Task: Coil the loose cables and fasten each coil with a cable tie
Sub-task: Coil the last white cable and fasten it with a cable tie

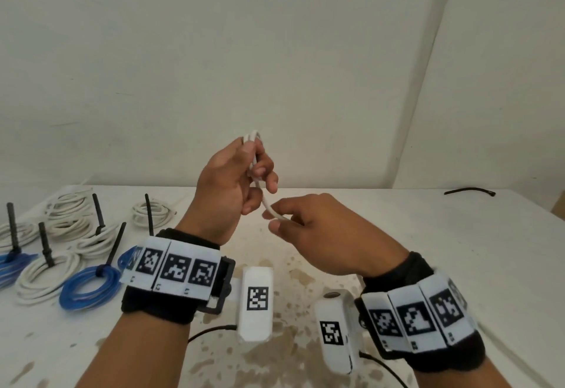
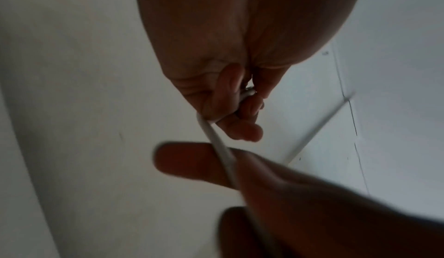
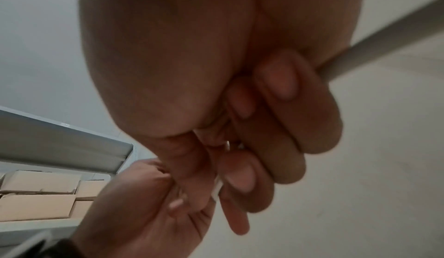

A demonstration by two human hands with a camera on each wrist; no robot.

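Both your hands hold one white cable above the bench.

Nearest you, your right hand [image 1: 318, 234] pinches the white cable [image 1: 269, 209] between thumb and forefinger, the other fingers curled in, raised over the stained middle of the bench [image 1: 428, 265]. Just beyond it and higher, your left hand [image 1: 226, 186] has its fingers curled round a small bundle of the same cable, loops poking out above the fist; a short run of cable bridges the two hands. Toward the bench's left edge lie finished coils, white coils [image 1: 46, 277] and blue coils [image 1: 88, 288], each cinched with a black cable tie [image 1: 46, 245] standing upright. Near the far right corner one loose black tie [image 1: 469, 192] lies flat, well apart from everything else.
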